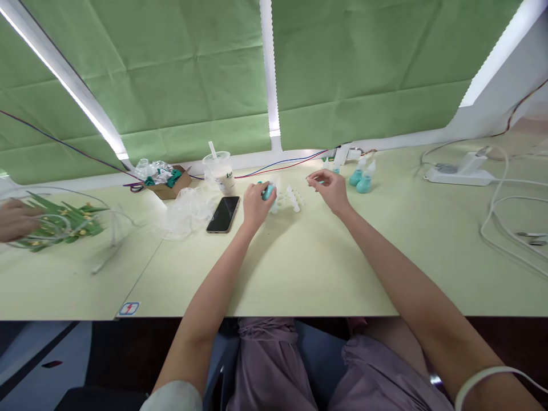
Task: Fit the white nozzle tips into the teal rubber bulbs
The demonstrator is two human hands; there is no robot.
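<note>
In the head view, my left hand (254,204) clamps a teal bulb (268,192) over the table (299,274), beside small white pieces (293,199). My right hand (330,189) hovers near white-tipped teal bulbs (363,184); I cannot tell whether it pinches anything.

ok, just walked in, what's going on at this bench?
A person is working bare-handed at the table. The left hand holds a teal bulb beside small white pieces. The right hand is raised, fingertips close together; can't tell if it holds anything. More teal bulbs with pale tips stand beyond it. A phone lies left of the left hand.
</note>
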